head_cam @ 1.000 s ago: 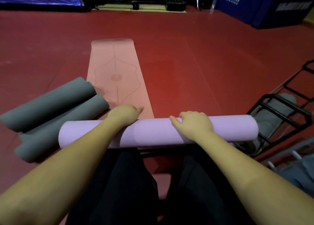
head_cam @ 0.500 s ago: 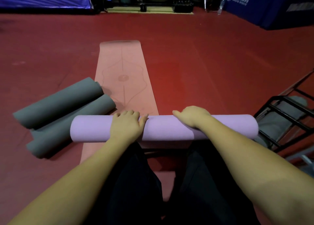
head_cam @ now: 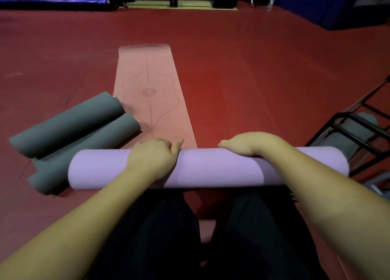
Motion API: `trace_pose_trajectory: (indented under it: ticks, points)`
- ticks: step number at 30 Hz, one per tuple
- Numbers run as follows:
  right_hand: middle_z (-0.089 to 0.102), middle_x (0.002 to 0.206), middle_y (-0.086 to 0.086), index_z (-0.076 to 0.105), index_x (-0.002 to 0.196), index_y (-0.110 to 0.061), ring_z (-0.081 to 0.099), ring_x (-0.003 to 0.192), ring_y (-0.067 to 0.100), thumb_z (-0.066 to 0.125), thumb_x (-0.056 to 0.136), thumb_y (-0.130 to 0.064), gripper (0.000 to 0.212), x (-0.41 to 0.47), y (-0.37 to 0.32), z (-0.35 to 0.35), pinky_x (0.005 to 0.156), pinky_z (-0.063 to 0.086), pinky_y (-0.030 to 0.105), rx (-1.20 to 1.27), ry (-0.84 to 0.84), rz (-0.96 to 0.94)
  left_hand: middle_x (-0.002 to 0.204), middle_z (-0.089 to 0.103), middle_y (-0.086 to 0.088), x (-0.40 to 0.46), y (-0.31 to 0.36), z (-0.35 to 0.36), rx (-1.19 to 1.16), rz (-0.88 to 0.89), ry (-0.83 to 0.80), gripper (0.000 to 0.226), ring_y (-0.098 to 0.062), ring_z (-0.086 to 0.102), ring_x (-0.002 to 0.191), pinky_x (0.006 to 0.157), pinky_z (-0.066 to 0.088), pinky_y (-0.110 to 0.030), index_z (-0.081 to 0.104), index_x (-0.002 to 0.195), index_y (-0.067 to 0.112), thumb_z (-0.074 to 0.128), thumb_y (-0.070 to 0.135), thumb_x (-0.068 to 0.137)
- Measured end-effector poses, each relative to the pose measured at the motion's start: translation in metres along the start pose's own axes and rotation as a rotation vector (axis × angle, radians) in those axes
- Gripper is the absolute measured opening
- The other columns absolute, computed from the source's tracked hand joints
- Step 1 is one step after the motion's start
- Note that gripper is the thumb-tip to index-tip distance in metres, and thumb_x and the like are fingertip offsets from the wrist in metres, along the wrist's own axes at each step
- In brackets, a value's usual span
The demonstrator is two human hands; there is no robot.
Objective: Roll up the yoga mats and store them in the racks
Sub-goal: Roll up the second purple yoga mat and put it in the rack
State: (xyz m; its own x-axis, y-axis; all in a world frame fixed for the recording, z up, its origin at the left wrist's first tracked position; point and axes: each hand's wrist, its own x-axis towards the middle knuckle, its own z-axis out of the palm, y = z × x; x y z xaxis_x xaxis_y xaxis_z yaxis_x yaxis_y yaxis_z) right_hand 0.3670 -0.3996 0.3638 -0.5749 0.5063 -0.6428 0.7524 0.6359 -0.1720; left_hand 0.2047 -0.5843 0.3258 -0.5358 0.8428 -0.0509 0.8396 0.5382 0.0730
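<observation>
1. Both hands are gripping the rolled lilac mat (head_cam: 211, 166): the left hand (head_cam: 153, 156) is curling over its top left of centre, and the right hand (head_cam: 244, 143) is wrapping over the far edge right of centre.
2. The roll is lying crosswise in front of the knees, long axis running left to right.
3. The black rack (head_cam: 358, 131) is standing just past the roll's right end, nearer the right hand; a grey roll is apparently sitting inside it already, though the view there is dim.
4. Two grey rolled mats (head_cam: 69, 131) are lying beside the left end.
5. A pink mat (head_cam: 147, 85) is stretching flat ahead, unrolled.
</observation>
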Motion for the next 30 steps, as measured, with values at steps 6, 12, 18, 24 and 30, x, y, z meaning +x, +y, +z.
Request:
trace_pose_trajectory:
  ticks: [6,12,18,24,30]
  points:
    - [0.045,0.151,0.007,0.054,0.139,-0.017,0.043,0.135,0.025,0.029,0.100,-0.060,0.063,0.004,0.002,0.008,0.105,0.032,0.037,0.020,0.004,0.003,0.124,0.064,-0.015,0.002,-0.002,-0.005,-0.095,-0.070,-0.234,0.068,-0.032,0.057,0.114,0.093,0.041,-0.039,0.068,0.112,0.013,0.017,0.057,0.102]
    - [0.057,0.085,-0.001,0.055,0.078,-0.019,0.059,0.090,0.028,0.044,0.098,-0.048,0.037,0.013,0.010,0.015,0.072,0.045,0.038,-0.047,0.493,-0.197,0.149,0.045,-0.019,0.035,-0.004,-0.017,-0.174,-0.130,-0.472,0.069,-0.033,0.044,0.134,0.108,0.032,-0.038,0.051,0.140,0.003,0.021,0.055,0.104]
    - [0.059,0.109,0.004,0.062,0.110,-0.021,0.055,0.107,0.029,0.034,0.097,-0.062,0.052,-0.005,0.009,0.044,0.088,0.042,0.039,-0.114,0.561,-0.122,0.139,0.056,-0.009,0.057,-0.002,-0.028,-0.512,-0.354,-0.649,0.047,-0.029,0.052,0.128,0.110,0.038,-0.040,0.061,0.129,0.009,0.052,0.045,0.099]
    - [0.065,0.106,0.004,0.065,0.109,-0.021,0.059,0.101,0.029,0.021,0.092,-0.068,0.067,0.008,0.004,0.057,0.085,0.038,0.037,-0.259,0.711,-0.010,0.139,0.057,-0.011,0.072,0.005,-0.018,-0.321,-0.208,-0.569,0.042,-0.029,0.054,0.122,0.105,0.040,-0.038,0.065,0.123,0.013,0.045,0.043,0.102]
    - [0.066,0.102,0.006,0.066,0.101,-0.017,0.059,0.097,0.031,0.032,0.095,-0.062,0.058,0.014,-0.001,0.054,0.083,0.038,0.038,-0.218,0.736,-0.028,0.090,0.066,-0.014,0.051,-0.013,0.008,-0.144,-0.079,0.217,0.038,-0.036,0.057,0.079,0.066,0.044,-0.037,0.057,0.078,0.011,0.038,0.036,0.100]
